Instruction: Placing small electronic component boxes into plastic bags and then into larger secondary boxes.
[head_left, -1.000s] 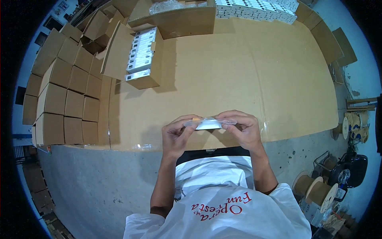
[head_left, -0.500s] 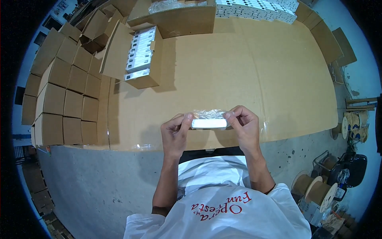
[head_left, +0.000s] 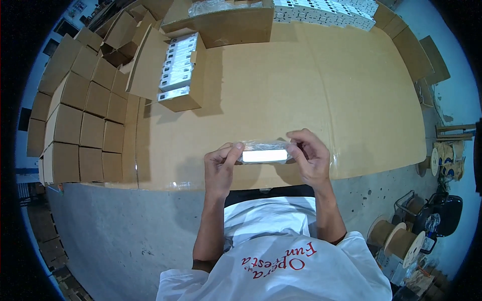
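Observation:
A small white oblong part in a clear plastic wrapper [head_left: 263, 153] is held level above the near edge of the cardboard-covered table [head_left: 311, 90]. My left hand [head_left: 221, 168] pinches its left end with thumb and fingers. My right hand [head_left: 311, 158] grips its right end, fingers curled over the wrapper. Both forearms come up from the lower edge, above my white shirt.
An open carton [head_left: 181, 70] with a row of white boxed parts stands at the table's far left. Closed brown cartons [head_left: 80, 120] are stacked along the left. A larger open carton [head_left: 226, 22] and white boxes [head_left: 326, 12] sit at the back. Cable spools [head_left: 401, 241] stand on the floor at right.
The wrapped part was raised slightly and turned level between both hands; the hands moved a little apart to its ends.

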